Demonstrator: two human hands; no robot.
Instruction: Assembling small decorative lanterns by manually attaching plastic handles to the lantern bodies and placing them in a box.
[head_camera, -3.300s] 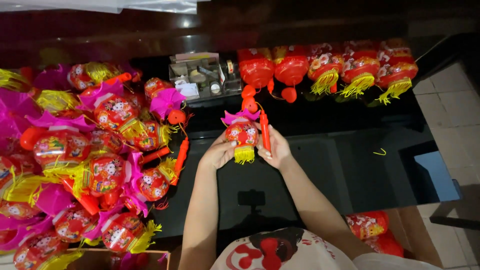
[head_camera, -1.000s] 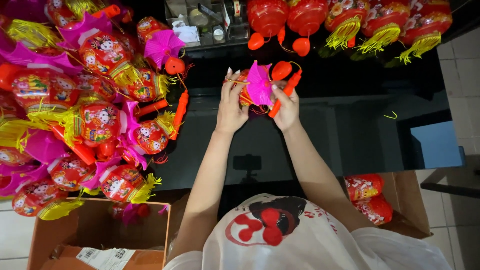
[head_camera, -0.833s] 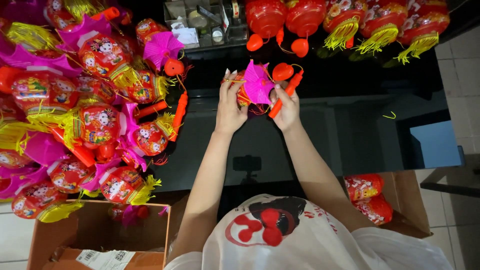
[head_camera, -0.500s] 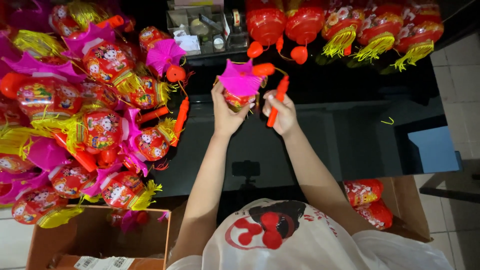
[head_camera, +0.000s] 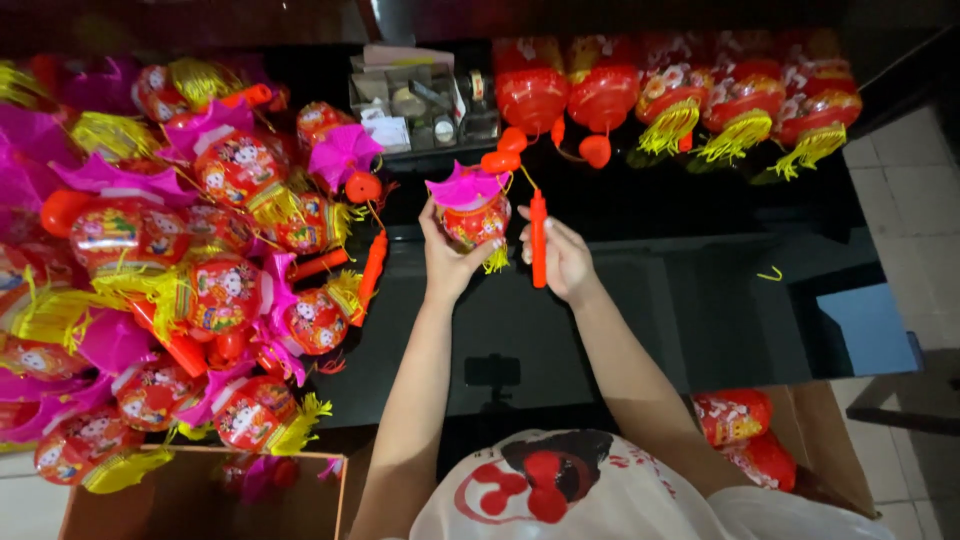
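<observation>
My left hand (head_camera: 447, 258) grips a small red paper lantern (head_camera: 474, 212) with a magenta fan top and a yellow fringe, held upright above the black table (head_camera: 700, 300). My right hand (head_camera: 562, 262) is just right of it, fingers loosely spread, touching an orange-red stick (head_camera: 538, 238) that hangs by a thin cord from the lantern's top.
A big heap of red, magenta and yellow lanterns (head_camera: 170, 270) covers the left. A row of red lanterns with yellow tassels (head_camera: 680, 95) lines the far right. A clear organiser tray (head_camera: 420, 100) stands at the back. Cardboard boxes sit low left (head_camera: 200, 500) and low right (head_camera: 800, 450).
The lantern was turned from magenta side facing me to upright and lifted toward the far edge. My right hand slid off the lantern to the hanging stick.
</observation>
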